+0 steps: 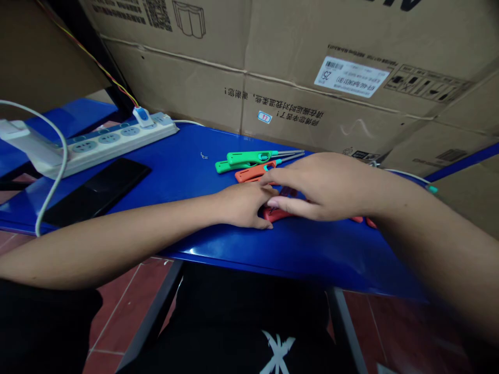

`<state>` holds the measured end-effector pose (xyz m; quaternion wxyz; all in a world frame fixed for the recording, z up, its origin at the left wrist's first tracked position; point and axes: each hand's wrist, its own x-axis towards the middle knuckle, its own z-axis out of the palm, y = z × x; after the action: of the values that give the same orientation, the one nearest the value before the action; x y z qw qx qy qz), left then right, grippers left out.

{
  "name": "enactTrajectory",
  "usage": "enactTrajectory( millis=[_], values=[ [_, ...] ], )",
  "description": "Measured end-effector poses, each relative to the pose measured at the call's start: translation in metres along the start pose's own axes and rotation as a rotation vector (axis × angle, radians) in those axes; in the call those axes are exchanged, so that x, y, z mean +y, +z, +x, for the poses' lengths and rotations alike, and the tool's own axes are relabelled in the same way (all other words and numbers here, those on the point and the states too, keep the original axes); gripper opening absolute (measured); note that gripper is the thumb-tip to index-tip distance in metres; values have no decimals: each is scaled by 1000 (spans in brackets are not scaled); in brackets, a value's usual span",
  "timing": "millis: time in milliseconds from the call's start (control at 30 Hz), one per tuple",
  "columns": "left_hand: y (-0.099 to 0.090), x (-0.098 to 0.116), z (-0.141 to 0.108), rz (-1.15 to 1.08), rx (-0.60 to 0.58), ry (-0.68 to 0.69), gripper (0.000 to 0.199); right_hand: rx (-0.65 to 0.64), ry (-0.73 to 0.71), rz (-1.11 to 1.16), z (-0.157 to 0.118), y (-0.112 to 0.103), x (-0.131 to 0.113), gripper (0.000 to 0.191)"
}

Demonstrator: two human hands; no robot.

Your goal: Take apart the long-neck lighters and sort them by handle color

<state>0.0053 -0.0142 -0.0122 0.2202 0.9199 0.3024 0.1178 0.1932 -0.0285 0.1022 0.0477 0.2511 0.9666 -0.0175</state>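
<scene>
Near the middle of the blue table, my left hand (246, 203) is closed at the handle of a red long-nosed lighter (278, 214), its thumb beside the handle end. My right hand (327, 186) arches over the same lighter from the right. Its thumb and forefinger curl in against my left fingertips, and its other fingers are hidden. Most of the red lighter is covered by my hands. Just beyond them lie an orange long-nosed lighter (249, 174) and two green ones, the upper green lighter (249, 157) resting partly over the lower green lighter (223, 167).
Red handle ends (371, 223) show under my right wrist. A black phone (99, 191) and a white power strip (113, 140) with a plug and cable lie left. Tiny metal bits (204, 156) sit near the lighters. A large cardboard box (202, 78) stands along the back.
</scene>
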Motion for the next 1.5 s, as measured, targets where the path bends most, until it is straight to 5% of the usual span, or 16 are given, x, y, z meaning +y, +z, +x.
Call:
enactTrajectory(
  millis=[200, 333, 500, 667, 867, 1033, 1200, 1367, 1500],
  values=[
    [1, -1, 0, 13, 5, 14, 35, 28, -104, 83, -2, 2, -2, 32],
    [1, -2, 0, -7, -3, 12, 36, 29, 23, -48, -2, 2, -5, 29],
    [0, 0, 1, 0, -22, -5, 31, 19, -99, 74, -4, 0, -3, 28],
    [-2, 3, 2, 1, -53, -27, 30, 14, 29, -85, -2, 1, -6, 31],
    [-2, 3, 1, -6, -48, -26, 26, 3, -88, 130, -5, -2, -5, 35],
    [-2, 3, 2, -8, -70, -50, 32, -29, 29, 27, -3, 0, -5, 35],
    [0, 2, 1, -8, -65, -56, 30, 22, -118, 169, -5, 3, 0, 41],
    [1, 1, 1, -7, -102, -64, 35, 10, 14, 22, -4, 1, -4, 33],
    [0, 2, 2, -20, -126, -107, 34, 27, -137, 104, -4, 1, -6, 29]
  ],
)
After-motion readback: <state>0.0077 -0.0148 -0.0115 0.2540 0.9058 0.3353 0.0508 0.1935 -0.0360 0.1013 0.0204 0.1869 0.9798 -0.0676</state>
